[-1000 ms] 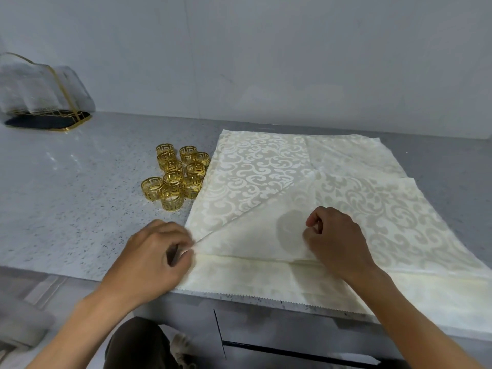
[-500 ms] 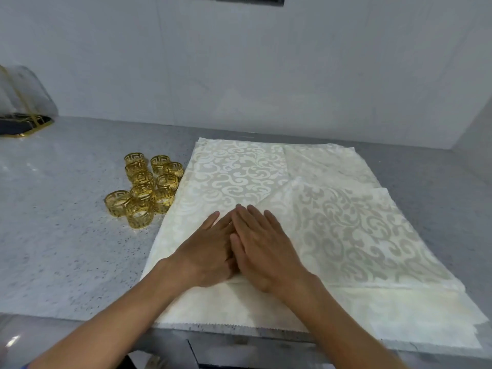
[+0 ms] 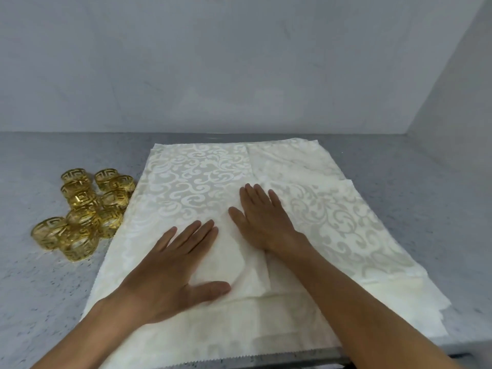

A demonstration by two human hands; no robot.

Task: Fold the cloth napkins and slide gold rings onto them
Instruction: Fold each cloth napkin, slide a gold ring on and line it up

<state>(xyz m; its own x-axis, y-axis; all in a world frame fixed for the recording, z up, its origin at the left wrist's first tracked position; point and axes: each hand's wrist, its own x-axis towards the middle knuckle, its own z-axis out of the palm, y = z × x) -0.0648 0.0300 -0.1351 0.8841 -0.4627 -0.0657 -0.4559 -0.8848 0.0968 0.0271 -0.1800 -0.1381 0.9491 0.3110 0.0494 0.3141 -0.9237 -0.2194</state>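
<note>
A cream napkin with a swirl pattern (image 3: 197, 179) lies spread on the grey counter, on top of other cream cloths. Its right part is folded over toward the middle (image 3: 332, 217). My left hand (image 3: 170, 265) lies flat on the napkin near the front, fingers straight and spread, thumb out to the right. My right hand (image 3: 263, 219) presses flat on the folded layer a little farther back, fingers together and pointing away from me. Several gold rings (image 3: 85, 211) with a cut-out key pattern stand in a cluster left of the napkin.
The speckled grey counter (image 3: 40, 283) runs left to right, with its front edge under the napkin's zigzag hem (image 3: 239, 359). A pale wall (image 3: 239, 75) rises behind, and a second wall (image 3: 458, 102) closes the right side.
A second ago both hands pinched the napkin's edge and fold. They then flattened side by side on the cloth; now they have slid apart, left toward me, right farther back.
</note>
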